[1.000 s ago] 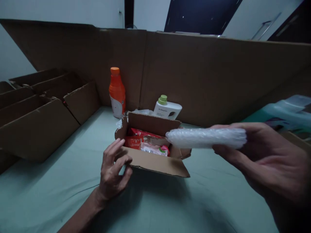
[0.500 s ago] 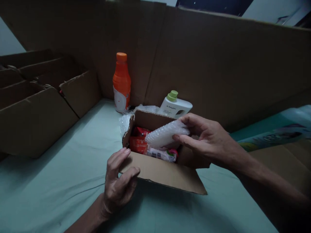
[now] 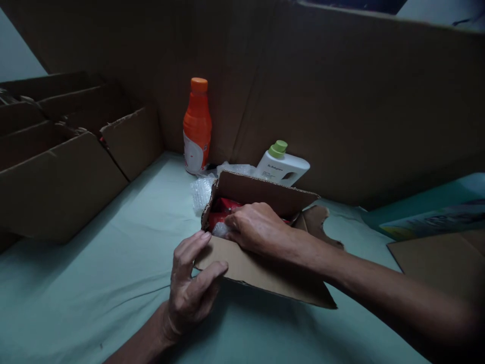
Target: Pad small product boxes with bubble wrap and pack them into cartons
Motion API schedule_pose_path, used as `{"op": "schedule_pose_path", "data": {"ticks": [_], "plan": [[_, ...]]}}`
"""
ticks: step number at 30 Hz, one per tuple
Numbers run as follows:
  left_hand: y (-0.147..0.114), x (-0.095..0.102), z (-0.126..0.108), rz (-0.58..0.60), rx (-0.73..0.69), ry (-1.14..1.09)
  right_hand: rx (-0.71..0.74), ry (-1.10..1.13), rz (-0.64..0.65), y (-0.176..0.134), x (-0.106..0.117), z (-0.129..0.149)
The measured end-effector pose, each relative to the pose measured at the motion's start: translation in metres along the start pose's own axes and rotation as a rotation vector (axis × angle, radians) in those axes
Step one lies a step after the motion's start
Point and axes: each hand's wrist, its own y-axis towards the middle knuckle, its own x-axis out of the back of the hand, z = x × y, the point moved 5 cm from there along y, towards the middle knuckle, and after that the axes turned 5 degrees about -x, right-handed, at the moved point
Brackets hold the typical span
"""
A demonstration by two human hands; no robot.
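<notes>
Cardboard bins (image 3: 64, 187) far left. Left hand (image 3: 195, 283) loosely curled, fingertips at small box (image 3: 246, 265) near-left corner (can't tell if gripping). Orange bottle (image 3: 197, 131) upright behind. Bubble-wrapped item (image 3: 221, 230) inside small box, beside red packet (image 3: 226, 205), right hand (image 3: 261, 227) grasping it, mostly covering it. White bottle (image 3: 282, 167) behind box; teal container (image 3: 447, 192) far right.

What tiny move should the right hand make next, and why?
I'd probably have the right hand loosen its fingers: they're down inside the open box at the bubble wrap, beside red packaging, while the left hand rests at the front flap. The grip itself is mostly hidden.
</notes>
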Motion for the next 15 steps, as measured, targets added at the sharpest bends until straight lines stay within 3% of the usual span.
{"op": "schedule_pose_path", "data": {"ticks": [6, 10, 12, 15], "plan": [[0.001, 0.002, -0.001, -0.007, 0.002, 0.013, 0.091, 0.056, 0.020, 0.014, 0.002, 0.009], [-0.001, 0.002, 0.000, -0.006, 0.007, 0.027, 0.125, 0.187, -0.052, 0.007, 0.005, -0.003], [-0.003, 0.004, 0.004, -0.044, 0.037, 0.026, 0.118, 0.298, -0.197, -0.018, 0.015, -0.020], [-0.005, 0.013, 0.013, -0.150, 0.161, -0.018, -0.016, 0.515, -0.586, -0.088, 0.028, -0.060]]}}
